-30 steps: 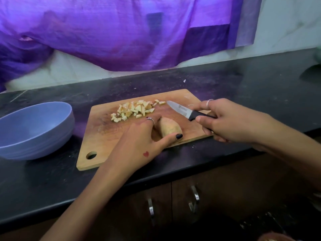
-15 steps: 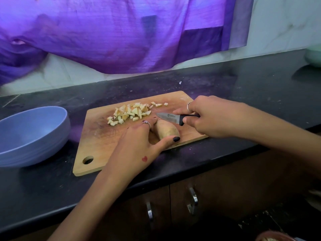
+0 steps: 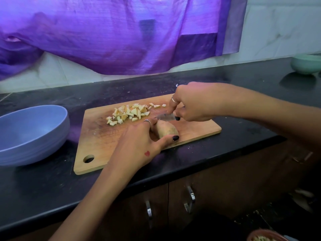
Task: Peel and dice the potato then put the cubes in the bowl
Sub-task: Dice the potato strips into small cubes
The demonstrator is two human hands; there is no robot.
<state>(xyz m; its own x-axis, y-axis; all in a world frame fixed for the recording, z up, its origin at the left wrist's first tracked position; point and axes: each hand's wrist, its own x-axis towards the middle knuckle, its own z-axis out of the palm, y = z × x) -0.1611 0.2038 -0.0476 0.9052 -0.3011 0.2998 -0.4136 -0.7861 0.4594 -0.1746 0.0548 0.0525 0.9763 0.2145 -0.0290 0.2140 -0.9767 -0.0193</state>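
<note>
Left grip (image 3: 139, 141): I see fingers curled round potato (image 3: 165, 130) on cutting board (image 3: 97, 136).
Right grip (image 3: 192, 103): clenches knife (image 3: 165, 117), blade at potato.
Bowl (image 3: 34, 136): left, on bench (image 3: 52, 180).

A purple cloth (image 3: 111, 35) hangs over the black counter (image 3: 243, 80), where a pale green, seemingly bowl-like dish (image 3: 306, 64) sits far right.

**Knife at the potato on the cutting board**

On the black counter (image 3: 243, 87) lies a wooden cutting board (image 3: 104, 140). The left hand (image 3: 139, 141) grips a brown potato piece (image 3: 166, 130) between curled fingers and thumb, holding it down on the board. The right hand (image 3: 194, 103) grips a knife (image 3: 165, 117), its blade lying just beside the potato's far end. A heap of cubes (image 3: 129, 113) sits behind the left hand. A blue bowl (image 3: 31, 134) stands left of the board, apart from it.
</note>
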